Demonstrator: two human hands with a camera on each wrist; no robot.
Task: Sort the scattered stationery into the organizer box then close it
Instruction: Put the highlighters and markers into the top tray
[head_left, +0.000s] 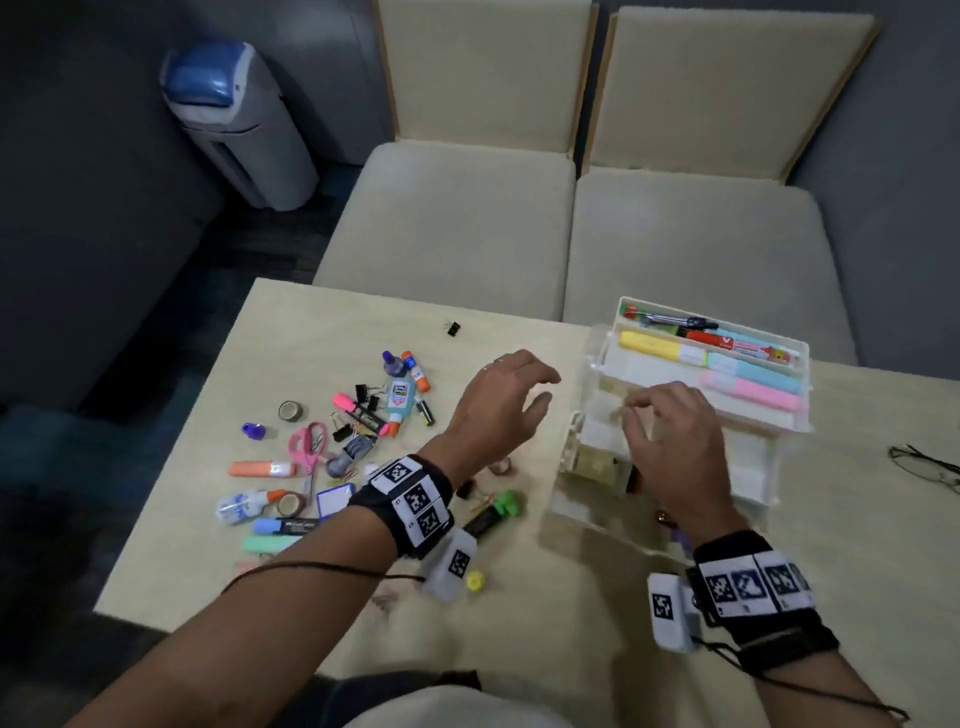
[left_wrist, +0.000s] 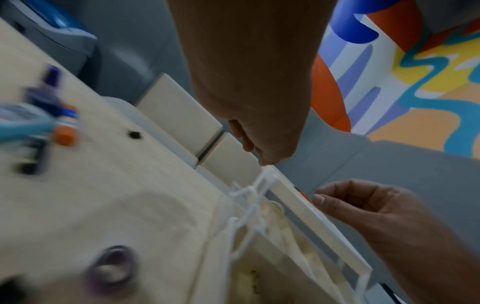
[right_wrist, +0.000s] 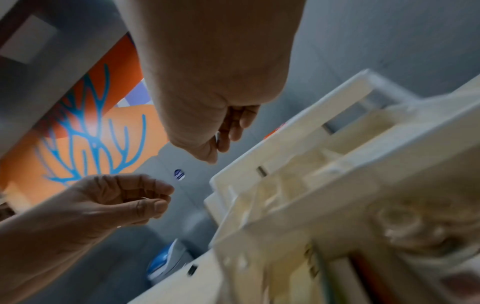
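Note:
The white tiered organizer box (head_left: 753, 483) stands folded open at the table's right, and its top trays hold highlighters (head_left: 737, 376) and pens. My right hand (head_left: 636, 410) hovers over the middle tier with its fingers curled. In the right wrist view the right hand (right_wrist: 223, 142) seems to pinch a thin grey sliver. My left hand (head_left: 545, 387) floats just left of the box, loosely curled and holding nothing. Scattered stationery lies to the left: pink scissors (head_left: 306, 447), a glue bottle (head_left: 400, 400), a green-capped marker (head_left: 493, 512), tape rolls and binder clips.
A lone black binder clip (head_left: 453, 328) lies near the far table edge. Spectacles (head_left: 930, 467) rest at the right edge. Two beige chairs (head_left: 452, 223) stand beyond the table, with a grey-and-blue bin (head_left: 234, 119) at the back left.

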